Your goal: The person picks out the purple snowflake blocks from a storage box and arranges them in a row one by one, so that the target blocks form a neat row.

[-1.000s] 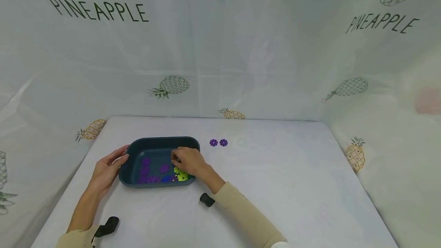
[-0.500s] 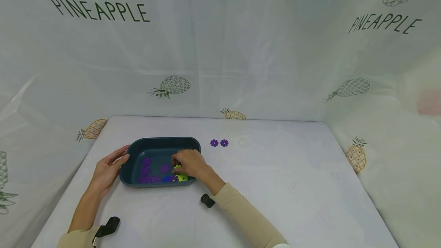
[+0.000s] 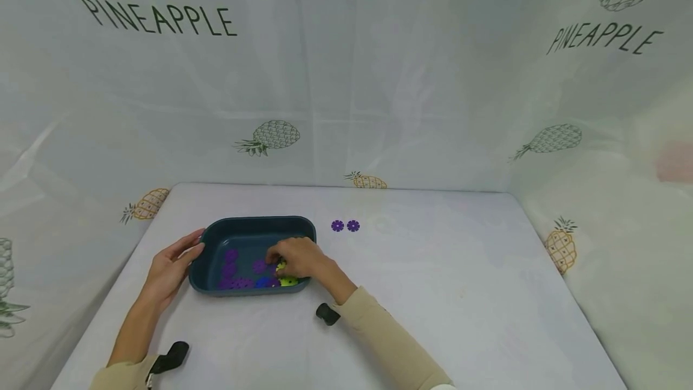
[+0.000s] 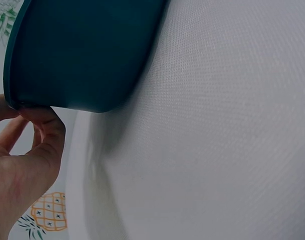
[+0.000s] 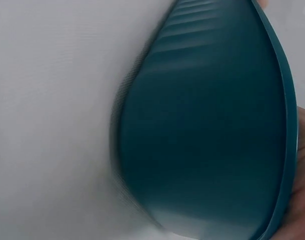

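Note:
In the head view a dark teal tray (image 3: 254,226) stands on the white table. My left hand (image 3: 168,268) grips its left rim, and the left wrist view has the thumb and fingers meeting at the rim of the tray (image 4: 82,55). My right hand (image 3: 300,257) reaches over the right side of the tray with fingers bent down among yellow-green notched discs (image 3: 289,281); I cannot tell whether it pinches one. Purple flower-shaped discs (image 3: 230,269) and a blue disc (image 3: 263,282) lie along the tray's left and near side. The tray wall (image 5: 207,125) hides the right fingers in the right wrist view.
Two purple flower-shaped discs (image 3: 345,225) lie side by side on the table (image 3: 433,281), right of the tray's far corner. A pineapple-print cloth (image 3: 411,77) hangs behind the table and along its sides. Each wrist carries a black camera mount (image 3: 170,358).
My right hand has lowered slightly towards the near side of the tray, its fingers covering more of the yellow-green discs. The left hand and the tray have stayed in place.

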`<move>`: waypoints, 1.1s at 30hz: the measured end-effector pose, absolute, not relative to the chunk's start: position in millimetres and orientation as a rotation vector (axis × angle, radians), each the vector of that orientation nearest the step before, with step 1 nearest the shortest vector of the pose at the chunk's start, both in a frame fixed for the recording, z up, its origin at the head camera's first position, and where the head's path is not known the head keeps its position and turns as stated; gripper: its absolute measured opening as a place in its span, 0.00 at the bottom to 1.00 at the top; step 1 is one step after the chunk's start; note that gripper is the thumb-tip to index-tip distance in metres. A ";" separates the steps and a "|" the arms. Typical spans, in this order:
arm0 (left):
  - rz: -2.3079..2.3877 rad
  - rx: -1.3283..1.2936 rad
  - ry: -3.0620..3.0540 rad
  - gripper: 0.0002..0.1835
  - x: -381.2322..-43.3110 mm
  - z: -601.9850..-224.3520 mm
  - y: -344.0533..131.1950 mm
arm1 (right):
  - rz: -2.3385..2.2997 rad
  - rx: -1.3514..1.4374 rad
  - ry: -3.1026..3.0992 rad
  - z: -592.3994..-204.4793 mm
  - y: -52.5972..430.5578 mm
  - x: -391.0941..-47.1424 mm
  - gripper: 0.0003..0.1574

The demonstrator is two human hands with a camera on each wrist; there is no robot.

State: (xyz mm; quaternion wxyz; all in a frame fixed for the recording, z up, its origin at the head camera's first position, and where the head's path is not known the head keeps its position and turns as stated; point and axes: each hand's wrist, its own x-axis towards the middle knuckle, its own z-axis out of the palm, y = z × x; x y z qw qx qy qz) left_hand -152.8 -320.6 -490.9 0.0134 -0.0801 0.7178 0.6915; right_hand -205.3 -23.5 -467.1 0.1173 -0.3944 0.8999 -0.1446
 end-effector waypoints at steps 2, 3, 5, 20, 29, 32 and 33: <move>2.167 -0.240 2.231 0.30 -153.5 -491.2 -319.9 | -0.422 -1.147 2.626 -466.5 -22.3 -205.5 0.16; 2.174 -0.234 2.227 0.29 -153.8 -491.4 -319.7 | -0.422 -1.142 2.626 -466.0 -21.7 -205.3 0.16; 2.177 -0.230 2.227 0.29 -154.5 -491.5 -319.2 | -0.426 -1.140 2.631 -465.6 -20.7 -205.1 0.14; 2.104 -0.252 2.273 0.32 -155.2 -488.2 -315.5 | -0.782 -1.215 2.546 -463.6 -8.7 -213.1 0.06; 2.061 -0.280 2.296 0.33 -153.5 -487.7 -317.1 | -1.020 -1.292 2.607 -462.1 4.7 -216.7 0.08; 2.061 -0.296 2.288 0.33 -153.0 -488.4 -318.7 | -1.128 -1.244 2.622 -463.2 9.3 -218.6 0.07; 2.060 -0.300 2.288 0.33 -153.0 -488.7 -319.3 | -1.169 -1.219 2.625 -463.3 10.9 -219.3 0.06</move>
